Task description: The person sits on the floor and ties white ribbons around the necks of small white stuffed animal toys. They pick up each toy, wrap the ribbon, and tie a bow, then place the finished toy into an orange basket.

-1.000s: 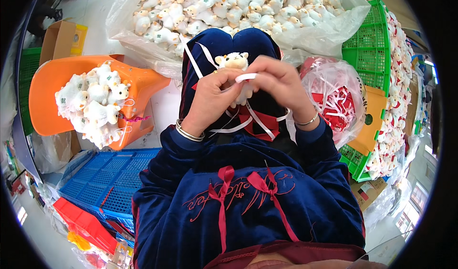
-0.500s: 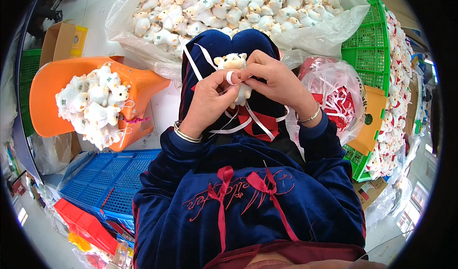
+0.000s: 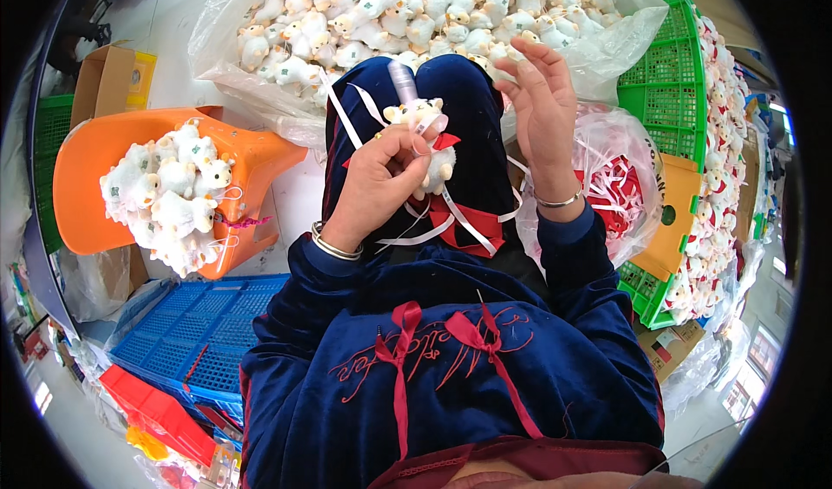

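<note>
My left hand [image 3: 374, 181] pinches a small white plush animal [image 3: 440, 170] above my lap, gripping it near the neck. A pale ribbon loop [image 3: 431, 123] and a red piece of fabric [image 3: 445, 141] show at the plush's neck. My right hand [image 3: 546, 120] is raised to the right, apart from the plush, fingers spread and nothing visible in them. A shiny pale cylindrical thing [image 3: 402, 83] lies over my left knee, just beyond the plush's head. White ribbons [image 3: 468, 220] and red fabric [image 3: 485, 225] rest on my lap.
Beyond my knees is a clear plastic bag [image 3: 217, 42] full of white plush animals. More sit on an orange chair [image 3: 82, 177] at left. At right are a bag of red and white ribbons [image 3: 615, 185] and a green crate [image 3: 663, 90]. Blue crates [image 3: 204, 324] stand lower left.
My right hand has let go at the plush's neck and moved up and right, its fingers opening. The red piece and the shiny cylindrical thing have come into sight. My left hand keeps hold.
</note>
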`<state>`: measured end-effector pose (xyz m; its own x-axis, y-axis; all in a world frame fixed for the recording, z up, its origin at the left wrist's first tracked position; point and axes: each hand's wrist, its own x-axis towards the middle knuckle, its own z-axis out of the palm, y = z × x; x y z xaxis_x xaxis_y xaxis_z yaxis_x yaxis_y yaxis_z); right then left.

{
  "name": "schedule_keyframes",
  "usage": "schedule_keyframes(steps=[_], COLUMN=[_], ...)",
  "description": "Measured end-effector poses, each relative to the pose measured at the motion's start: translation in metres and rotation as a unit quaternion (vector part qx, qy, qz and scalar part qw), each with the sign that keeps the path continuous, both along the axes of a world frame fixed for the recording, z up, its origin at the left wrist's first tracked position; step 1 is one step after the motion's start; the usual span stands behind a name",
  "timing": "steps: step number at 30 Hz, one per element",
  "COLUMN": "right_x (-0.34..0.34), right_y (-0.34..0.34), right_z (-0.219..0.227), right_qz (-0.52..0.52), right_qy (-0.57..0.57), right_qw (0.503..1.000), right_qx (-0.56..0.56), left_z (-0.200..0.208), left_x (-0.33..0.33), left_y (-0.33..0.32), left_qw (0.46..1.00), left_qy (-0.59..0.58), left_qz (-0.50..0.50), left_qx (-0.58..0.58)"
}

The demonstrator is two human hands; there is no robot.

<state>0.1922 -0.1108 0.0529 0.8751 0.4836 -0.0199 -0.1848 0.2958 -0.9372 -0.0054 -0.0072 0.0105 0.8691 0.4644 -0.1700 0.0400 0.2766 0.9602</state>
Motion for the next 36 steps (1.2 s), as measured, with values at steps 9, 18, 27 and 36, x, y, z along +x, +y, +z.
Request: schedule_keyframes(steps=[9,18,27,36], right_x=[-0.012,-0.016,-0.019,-0.011], right_y=[-0.012,-0.006,0.006,-0.007], right_z=[-0.009,-0.007,-0.006,0.007], right_qz=[0.335,0.3,0.275,0.305], right_qy=[-0.276,-0.079,-0.001,-0.029], right_qw=[0.868,0.927,0.938,0.947], right_qx=[-0.242,-0.212,-0.209,-0.098], left_z=[-0.004,0.013,0.003,0.002], left_x=[-0.002,0.003,0.012,0.012], left_y=[-0.001,0.002,0.0,-0.005], left_qw=[1.0,0.997,0.925,0.96], left_qy=[-0.01,-0.03,-0.049,-0.018], left_qz=[0.013,0.005,0.062,0.093], left_qx=[0.001,0.075,0.372,0.265])
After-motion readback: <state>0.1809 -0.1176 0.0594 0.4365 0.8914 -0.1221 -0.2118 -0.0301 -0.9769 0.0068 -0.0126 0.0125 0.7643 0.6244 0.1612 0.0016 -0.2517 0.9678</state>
